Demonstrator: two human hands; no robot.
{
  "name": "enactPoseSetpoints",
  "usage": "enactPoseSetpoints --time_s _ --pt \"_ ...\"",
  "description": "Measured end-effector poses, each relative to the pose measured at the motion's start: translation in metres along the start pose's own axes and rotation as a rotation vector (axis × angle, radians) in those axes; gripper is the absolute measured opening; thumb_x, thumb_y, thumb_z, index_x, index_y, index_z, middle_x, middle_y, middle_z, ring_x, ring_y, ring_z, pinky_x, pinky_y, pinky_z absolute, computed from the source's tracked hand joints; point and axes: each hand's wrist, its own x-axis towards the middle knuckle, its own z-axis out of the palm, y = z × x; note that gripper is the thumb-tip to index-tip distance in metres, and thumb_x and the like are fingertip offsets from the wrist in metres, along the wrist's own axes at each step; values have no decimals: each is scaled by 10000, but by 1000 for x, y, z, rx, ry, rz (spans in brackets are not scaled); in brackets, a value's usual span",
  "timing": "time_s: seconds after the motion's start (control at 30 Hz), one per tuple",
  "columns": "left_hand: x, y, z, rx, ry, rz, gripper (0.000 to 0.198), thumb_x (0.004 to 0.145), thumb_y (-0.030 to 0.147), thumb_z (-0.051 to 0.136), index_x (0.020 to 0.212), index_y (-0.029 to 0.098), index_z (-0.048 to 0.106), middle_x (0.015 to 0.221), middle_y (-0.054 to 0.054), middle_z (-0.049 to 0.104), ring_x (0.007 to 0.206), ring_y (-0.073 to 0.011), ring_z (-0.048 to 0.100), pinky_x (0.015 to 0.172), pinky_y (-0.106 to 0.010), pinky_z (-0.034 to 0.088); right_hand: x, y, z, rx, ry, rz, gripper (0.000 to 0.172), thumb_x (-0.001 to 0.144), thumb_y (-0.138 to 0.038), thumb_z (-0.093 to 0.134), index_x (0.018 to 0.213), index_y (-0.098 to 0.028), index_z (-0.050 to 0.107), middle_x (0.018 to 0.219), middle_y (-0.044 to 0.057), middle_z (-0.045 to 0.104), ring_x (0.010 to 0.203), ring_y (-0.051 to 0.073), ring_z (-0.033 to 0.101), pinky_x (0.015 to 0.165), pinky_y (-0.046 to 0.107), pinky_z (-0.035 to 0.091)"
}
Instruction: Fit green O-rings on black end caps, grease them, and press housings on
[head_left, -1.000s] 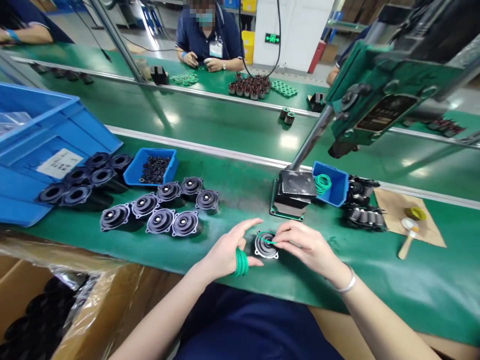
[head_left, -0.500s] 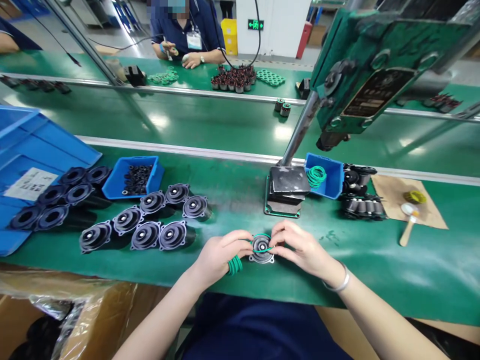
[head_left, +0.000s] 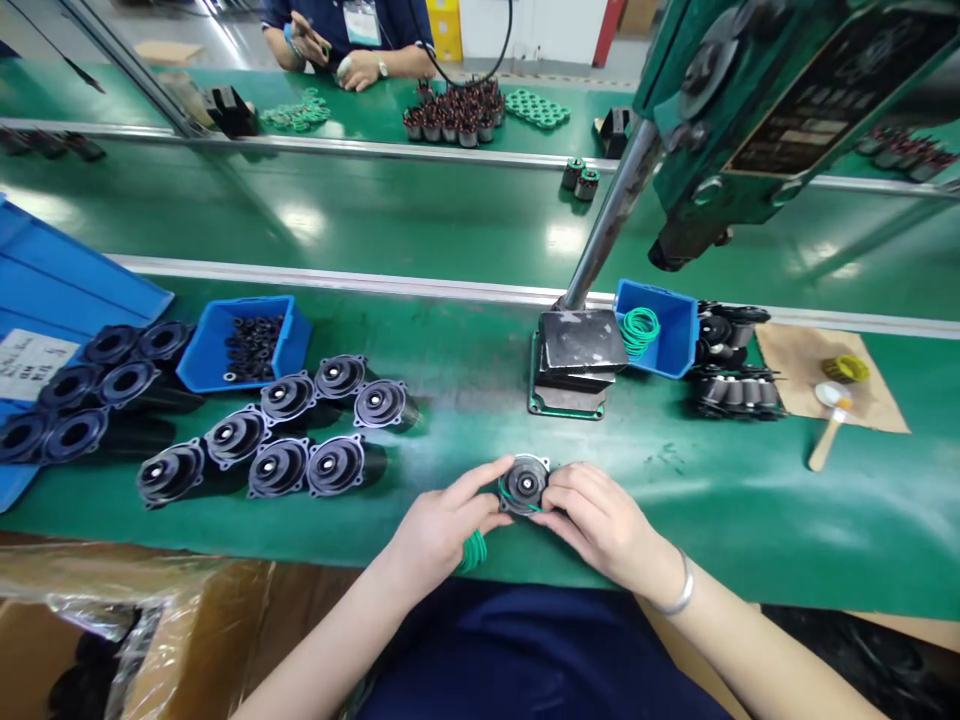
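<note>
A round dark motor housing [head_left: 526, 484] with a lighter metal rim and a bright centre stands between my two hands. Parts of a thin green rubber ring [head_left: 507, 491] show along its left and lower edge; the rest is hidden by fingers. My left hand [head_left: 450, 520] grips the housing from the left, index finger along the upper edge and thumb lower down. Several spare green rings [head_left: 473, 551] hang in a bundle under that hand. My right hand [head_left: 600, 515] is closed, its fingertips pressing the ring at the housing's right edge.
Several similar housings [head_left: 337, 465] stand to the left, near a blue bin of small black parts [head_left: 255, 350]. Ahead rises a green press [head_left: 720, 180] over a black metal block [head_left: 581, 340]. A blue bin with green rings [head_left: 660, 330] and a brush [head_left: 829, 440] lie right.
The ring spanned the housing's middle between both hands; now it lies lower and around the left edge. My left fingers have moved onto the housing's side. The view has tilted down.
</note>
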Motion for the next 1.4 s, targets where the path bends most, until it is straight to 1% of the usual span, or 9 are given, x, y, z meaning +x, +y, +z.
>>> enactPoseSetpoints --time_s 0.1,0.23,0.33,0.67,0.8,0.97,1.13,1.27,1.4 --pt "-8 4 11 10 -27 -40 150 955 242 577 852 171 660 1532 -173 421 567 -89 708 562 -219 612 -2 -2 6 -42 68 -20 142 936 -141 564 1075 -168 567 931 73 637 893 164 574 809 323 504" --pt "-5 2 16 -28 181 -16 107 923 215 637 1017 165 624 1354 -182 616 951 -208 760 775 -261 644 0 -2 6 -73 110 -51 135 924 -124 572 1055 -157 579 906 73 649 856 160 585 784 309 506" --pt "2 -3 15 -35 223 18 239 927 187 629 1164 171 597 1273 -130 686 1112 -207 702 926 -289 610 1 -3 5 -83 144 -60 135 931 -121 551 1053 -163 591 903 74 662 844 156 599 771 299 511" --pt "9 9 3 36 117 -58 168 937 208 606 1093 174 658 1281 -121 684 1133 -193 693 963 -278 581 -5 -7 15 -97 212 -15 177 931 -105 545 1083 -176 603 929 78 650 842 149 588 762 290 520" --pt "6 14 13 52 168 -82 141 941 221 600 1054 198 682 1319 -109 661 1059 -192 726 919 -284 604 -8 -6 16 -116 233 5 184 933 -125 544 1083 -198 624 927 71 627 848 151 587 758 283 527" --pt "-11 23 23 56 182 -19 349 942 208 597 1286 267 600 1528 -135 450 926 -153 760 777 -216 631 -11 -8 11 -147 276 8 202 907 -105 577 1065 -223 617 1133 103 541 986 177 566 829 328 542" --pt "-32 9 -35 274 385 -325 621 912 325 652 1470 260 388 1503 -163 477 1005 -194 734 839 -283 632 11 -4 9 -166 83 10 566 878 -325 673 1381 -188 451 1464 185 407 1343 327 434 1071 521 457" --pt "-55 -23 -95 635 243 -416 684 856 366 715 1447 179 426 1379 -180 600 1166 -289 669 920 -354 601 18 10 8 -226 -18 -25 489 933 -352 591 1383 -207 468 1340 140 550 1223 282 547 1019 479 503" --pt "-59 -35 -103 590 158 -424 708 840 355 730 1443 175 407 1318 -162 631 1160 -287 669 904 -363 599 -12 41 -18 -293 33 60 450 935 -417 572 1321 -194 512 1298 138 578 1171 277 579 1021 465 493"
